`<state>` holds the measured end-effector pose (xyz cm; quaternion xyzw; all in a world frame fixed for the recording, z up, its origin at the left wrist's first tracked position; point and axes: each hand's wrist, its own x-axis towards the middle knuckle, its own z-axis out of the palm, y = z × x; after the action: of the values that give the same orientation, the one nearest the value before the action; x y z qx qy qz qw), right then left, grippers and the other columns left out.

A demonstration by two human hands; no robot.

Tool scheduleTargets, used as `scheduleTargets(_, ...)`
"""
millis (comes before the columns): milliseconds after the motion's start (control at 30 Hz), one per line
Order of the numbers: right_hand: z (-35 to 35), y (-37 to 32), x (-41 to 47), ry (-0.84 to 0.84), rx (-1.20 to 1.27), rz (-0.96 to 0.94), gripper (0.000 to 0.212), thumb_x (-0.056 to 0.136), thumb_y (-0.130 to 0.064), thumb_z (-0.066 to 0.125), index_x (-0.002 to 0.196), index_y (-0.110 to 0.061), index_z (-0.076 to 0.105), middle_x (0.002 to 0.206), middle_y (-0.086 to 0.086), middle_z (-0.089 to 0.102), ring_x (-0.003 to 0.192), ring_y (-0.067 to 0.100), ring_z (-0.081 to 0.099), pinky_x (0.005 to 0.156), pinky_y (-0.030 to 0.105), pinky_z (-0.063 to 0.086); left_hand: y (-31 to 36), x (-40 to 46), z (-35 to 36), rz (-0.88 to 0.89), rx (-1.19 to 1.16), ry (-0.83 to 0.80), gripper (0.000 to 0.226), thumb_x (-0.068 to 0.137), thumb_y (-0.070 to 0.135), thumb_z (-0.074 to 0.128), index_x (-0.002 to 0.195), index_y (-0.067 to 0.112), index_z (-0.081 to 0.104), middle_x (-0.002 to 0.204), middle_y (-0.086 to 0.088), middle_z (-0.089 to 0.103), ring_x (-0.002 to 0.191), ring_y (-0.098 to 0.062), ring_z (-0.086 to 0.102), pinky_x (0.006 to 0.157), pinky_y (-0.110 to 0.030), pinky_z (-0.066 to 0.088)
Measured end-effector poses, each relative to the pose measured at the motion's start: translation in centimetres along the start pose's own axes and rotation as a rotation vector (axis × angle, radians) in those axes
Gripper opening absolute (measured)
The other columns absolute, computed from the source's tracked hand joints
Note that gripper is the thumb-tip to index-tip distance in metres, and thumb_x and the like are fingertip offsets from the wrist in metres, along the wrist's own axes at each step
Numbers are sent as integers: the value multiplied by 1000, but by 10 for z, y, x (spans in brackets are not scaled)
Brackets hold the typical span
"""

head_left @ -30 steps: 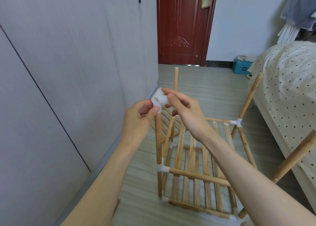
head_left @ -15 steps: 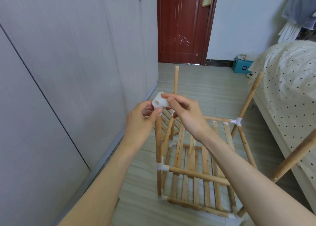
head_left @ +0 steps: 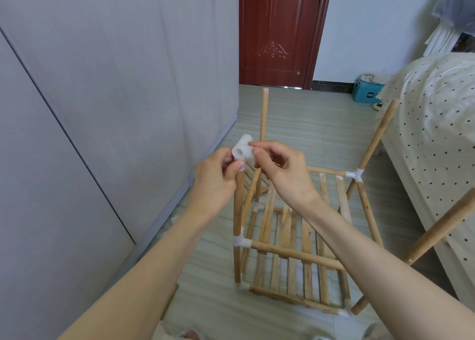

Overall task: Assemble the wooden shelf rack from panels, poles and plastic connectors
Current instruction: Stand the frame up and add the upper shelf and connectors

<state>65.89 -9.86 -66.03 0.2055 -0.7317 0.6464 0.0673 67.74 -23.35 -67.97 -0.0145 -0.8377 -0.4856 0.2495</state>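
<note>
Both hands meet on a white plastic connector (head_left: 243, 150) held at the top of the near-left pole (head_left: 238, 211) of a half-built wooden shelf rack (head_left: 295, 237). The left hand (head_left: 216, 177) has a closed grip: its thumb presses the connector's lower edge while its curled fingers wrap behind, at the pole's top end. The right hand (head_left: 280, 170) pinches the connector from the right side between thumb and forefinger, the other fingers curled loosely. One round open socket of the connector faces the camera. Whether the connector is seated on the pole or only touching its tip cannot be told.

Below the hands, the near-left pole runs down through another white joint (head_left: 241, 241), from which a horizontal rail (head_left: 295, 256) crosses to the right. A slatted wooden panel (head_left: 290, 267) lies low in the frame, close to the floor (head_left: 308, 124). A far-left pole (head_left: 263, 118) stands upright with a bare top, and a far-right pole (head_left: 377, 136) leans outward above a white joint (head_left: 356, 174). A grey wardrobe (head_left: 102, 95) lines the left side, a bed with a dotted cover (head_left: 437, 124) the right, and a dark red door (head_left: 277, 31) closes the far end.
</note>
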Motion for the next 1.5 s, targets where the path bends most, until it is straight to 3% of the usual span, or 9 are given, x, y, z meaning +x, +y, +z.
scheduleTargets(100,4,-1,-2,15,-12,10,14,91,-16,58,100,-19,68,70,-5,59,64,3,50,61,13,40,0,-2,-2,-4,1,10,11,90,13,59,90,24,61,79,21,63,79,7,60,71,-6,44)
scheduleTargets(267,9,-6,-5,28,-27,20,22,93,-17,56,111,-13,68,85,10,67,83,25,60,81,37,49,-1,-9,4,41,62,92,10,92,12,55,100,16,60,92,4,65,86,-10,61,73,-18,46)
scheduleTargets(533,0,14,-5,-26,-242,-84,26,94,-23,52,118,-20,64,82,1,60,74,8,52,70,22,43,-9,-7,6,13,-11,62,22,89,15,60,111,19,60,90,20,60,85,6,58,74,-6,41)
scheduleTargets(667,-1,34,-11,-115,-613,-46,26,96,-28,49,98,-12,70,84,2,63,77,15,56,71,29,44,-24,-9,-1,-122,118,-306,8,89,12,60,94,17,61,90,10,64,91,-7,61,81,-20,47)
scheduleTargets(800,8,37,-19,-430,-698,326,37,98,-33,42,82,-8,64,75,8,68,72,24,64,71,36,52,-39,-8,-21,-257,273,-600,28,93,14,56,121,11,59,116,-4,62,105,-17,59,94,-31,46)
scheduleTargets(900,26,36,-32,-684,-619,454,30,99,-30,39,95,-10,61,83,4,68,77,16,64,79,32,51,-48,-11,-38,-408,19,-548,24,98,14,48,120,14,57,104,3,64,90,-10,62,78,-21,51)
scheduleTargets(1033,51,46,-43,-856,-684,452,37,100,-31,36,128,-12,52,122,8,60,111,22,56,91,31,44,-85,-42,-50,-613,-267,-192,24,100,11,41,116,7,58,94,-1,65,80,-14,63,75,-26,52)
scheduleTargets(1267,126,117,-50,-1034,-759,442,43,100,-37,33,136,-16,45,139,7,48,126,24,45,96,26,34,-202,-122,-67,-964,-132,-45,30,100,4,33,118,0,56,103,-12,60,80,-19,55,67,-24,46)
scheduleTargets(1500,186,242,-81,-1234,-809,607,52,102,-36,27,150,-18,19,153,8,27,137,26,31,107,28,26,-308,-197,-68,-1088,219,-246,28,96,6,45,121,3,57,120,-14,60,110,-27,56,89,-27,42)
